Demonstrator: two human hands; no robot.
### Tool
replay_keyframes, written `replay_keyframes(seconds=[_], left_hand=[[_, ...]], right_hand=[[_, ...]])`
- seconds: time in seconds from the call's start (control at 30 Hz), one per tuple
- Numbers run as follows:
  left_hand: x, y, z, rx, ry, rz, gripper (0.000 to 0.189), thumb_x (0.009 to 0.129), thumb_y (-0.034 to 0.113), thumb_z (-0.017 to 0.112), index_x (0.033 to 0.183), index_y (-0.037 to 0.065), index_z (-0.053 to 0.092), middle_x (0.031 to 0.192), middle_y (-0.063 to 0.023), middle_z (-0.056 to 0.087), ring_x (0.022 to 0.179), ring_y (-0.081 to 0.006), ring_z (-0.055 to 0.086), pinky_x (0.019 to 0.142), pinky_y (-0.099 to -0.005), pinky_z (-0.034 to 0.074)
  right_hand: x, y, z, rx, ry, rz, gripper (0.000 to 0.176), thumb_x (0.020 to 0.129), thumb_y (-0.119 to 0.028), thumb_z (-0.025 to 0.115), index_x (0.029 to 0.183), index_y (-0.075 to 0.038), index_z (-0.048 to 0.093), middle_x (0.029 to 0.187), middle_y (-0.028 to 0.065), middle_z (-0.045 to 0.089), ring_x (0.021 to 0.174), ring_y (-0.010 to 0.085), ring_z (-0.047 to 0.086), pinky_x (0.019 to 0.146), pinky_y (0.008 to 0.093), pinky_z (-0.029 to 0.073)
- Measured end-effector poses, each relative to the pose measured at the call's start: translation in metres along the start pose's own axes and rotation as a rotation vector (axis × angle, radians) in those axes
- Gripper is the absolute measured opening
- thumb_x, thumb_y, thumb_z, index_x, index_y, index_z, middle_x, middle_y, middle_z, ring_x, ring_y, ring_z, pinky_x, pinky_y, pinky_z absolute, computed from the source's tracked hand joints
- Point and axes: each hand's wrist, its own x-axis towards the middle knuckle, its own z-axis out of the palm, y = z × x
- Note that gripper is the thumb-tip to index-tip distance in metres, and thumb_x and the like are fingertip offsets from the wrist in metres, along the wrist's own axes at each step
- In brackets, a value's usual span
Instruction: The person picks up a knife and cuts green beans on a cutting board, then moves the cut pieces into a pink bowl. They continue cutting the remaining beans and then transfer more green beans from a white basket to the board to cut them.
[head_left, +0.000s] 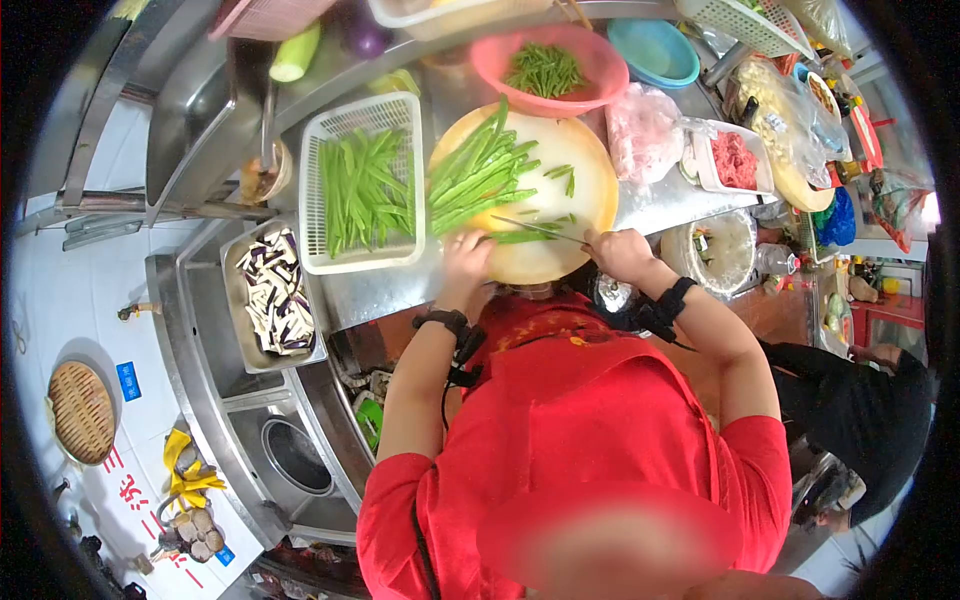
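My right hand [620,255] is closed round the handle of a knife [545,230], its thin blade pointing left over a round cutting board [590,170]. Slightly blurred, my left hand [467,258] grips the left end of a few green beans [520,237] at the board's near edge, just under the blade. A larger pile of long green beans [485,170] lies on the board's left half. Short cut pieces [566,178] are scattered to its right. More whole beans [360,190] fill a white plastic basket [311,215] left of the board.
Behind the board stands a pink bowl [490,75] of cut beans, beside a blue basin [655,50]. A metal tray [240,345] of eggplant strips is at left. Red meat [735,160] sits in a white container at right. A person in black [850,420] is at far right.
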Motion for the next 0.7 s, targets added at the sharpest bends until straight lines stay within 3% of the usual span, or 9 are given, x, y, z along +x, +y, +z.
replay_keyframes(seconds=[0.13,0.3,0.5,0.7], left_hand=[[0.005,0.011,0.001,-0.041,0.017,-0.015,0.017,0.072,0.009,0.058,0.085,0.014,0.067,0.094,-0.0002,0.060,0.086,-0.0231,0.055,0.081,-0.0373,0.043],[0.006,0.012,-0.001,-0.035,0.039,-0.001,0.016,0.072,0.009,0.058,0.084,0.013,0.067,0.092,-0.0009,0.060,0.085,-0.0225,0.055,0.079,-0.0366,0.042],[0.001,0.005,0.008,-0.016,0.067,0.040,0.017,0.073,0.008,0.057,0.087,0.012,0.066,0.095,-0.0023,0.060,0.085,-0.0234,0.056,0.079,-0.0367,0.043],[-0.004,0.004,0.005,-0.045,0.117,0.004,0.016,0.074,0.008,0.060,0.089,0.010,0.065,0.096,-0.0043,0.059,0.089,-0.0258,0.056,0.078,-0.0376,0.044]], right_hand=[[0.013,-0.006,0.023,0.011,0.005,0.033,0.025,0.089,-0.031,0.048,0.092,-0.007,0.052,0.065,0.0121,0.063,0.059,0.0304,0.063,0.051,0.0426,0.049],[0.005,-0.003,0.003,0.024,-0.003,0.021,0.025,0.089,-0.032,0.049,0.093,-0.007,0.052,0.065,0.0118,0.063,0.058,0.0299,0.063,0.051,0.0421,0.050],[0.018,-0.012,0.026,-0.043,-0.017,0.004,0.015,0.083,-0.016,0.047,0.094,-0.007,0.052,0.066,0.0094,0.064,0.058,0.0264,0.064,0.049,0.0377,0.050],[0.017,-0.007,0.028,0.016,0.011,0.049,0.019,0.085,-0.022,0.049,0.094,-0.006,0.052,0.070,0.0130,0.064,0.062,0.0284,0.065,0.051,0.0406,0.050]])
